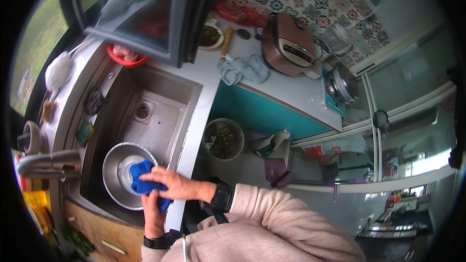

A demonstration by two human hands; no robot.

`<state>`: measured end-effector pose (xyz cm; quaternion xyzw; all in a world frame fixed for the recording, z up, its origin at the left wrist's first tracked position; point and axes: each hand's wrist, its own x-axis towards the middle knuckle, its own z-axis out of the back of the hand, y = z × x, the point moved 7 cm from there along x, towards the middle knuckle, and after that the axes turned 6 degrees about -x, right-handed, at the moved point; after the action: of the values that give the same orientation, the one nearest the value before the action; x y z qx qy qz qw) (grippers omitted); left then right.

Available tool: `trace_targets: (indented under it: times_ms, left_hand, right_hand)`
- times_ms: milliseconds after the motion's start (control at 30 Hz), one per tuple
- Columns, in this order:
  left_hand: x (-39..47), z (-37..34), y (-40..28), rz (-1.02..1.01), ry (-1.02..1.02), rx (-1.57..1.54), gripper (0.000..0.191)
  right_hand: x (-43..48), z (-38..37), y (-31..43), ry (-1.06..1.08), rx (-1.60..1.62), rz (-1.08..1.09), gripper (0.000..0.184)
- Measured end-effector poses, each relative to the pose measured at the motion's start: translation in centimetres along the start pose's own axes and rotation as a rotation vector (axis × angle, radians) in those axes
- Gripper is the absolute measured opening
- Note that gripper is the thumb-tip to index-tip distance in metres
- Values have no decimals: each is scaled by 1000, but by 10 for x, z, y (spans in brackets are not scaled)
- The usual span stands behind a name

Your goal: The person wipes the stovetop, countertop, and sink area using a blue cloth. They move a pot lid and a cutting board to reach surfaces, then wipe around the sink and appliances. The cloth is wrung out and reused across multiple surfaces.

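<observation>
A crumpled blue cloth (142, 182) is bunched between my hands over the near rim of a round metal basin (111, 176). My right hand (174, 185) presses on the cloth from above, its fingers reaching over the basin. From below, my left hand (153, 209) holds the cloth's lower part, thumb up against the fabric; whether it also touches the rim is hidden. The basin stands in the near end of a stainless steel sink (164, 131), and its visible inside holds only a shiny patch at the bottom.
An open window sash (138, 51) juts over the counter beside a red bowl of meat (125, 56). The faucet (51, 163) is left of the sink, near a wooden cutting board (98, 227). A rice cooker (289, 45) and grey rag (244, 69) sit on the counter above a waste bucket (224, 139).
</observation>
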<state>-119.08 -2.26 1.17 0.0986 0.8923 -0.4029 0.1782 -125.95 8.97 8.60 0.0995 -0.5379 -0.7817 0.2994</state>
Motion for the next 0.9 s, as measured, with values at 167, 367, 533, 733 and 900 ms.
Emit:
trace_targets:
  times_ms: [167,367,533,733,900]
  left_hand:
    - [15,5,7,-205,-123,516,36]
    - [19,-40,75,-541,68,1780,73]
    - [55,-75,107,-645,-119,1829,64]
    - [122,-149,103,-593,-452,1645,43]
    - [199,-312,96,-608,2,1304,34]
  right_hand:
    - [-35,94,-69,-131,158,-177,53]
    - [-93,343,-180,-753,-968,-405,47]
    - [-55,436,-253,-450,-1192,-405,52]
    - [-155,461,-204,-613,-746,-138,23]
    - [-317,468,-164,-670,-281,-500,21]
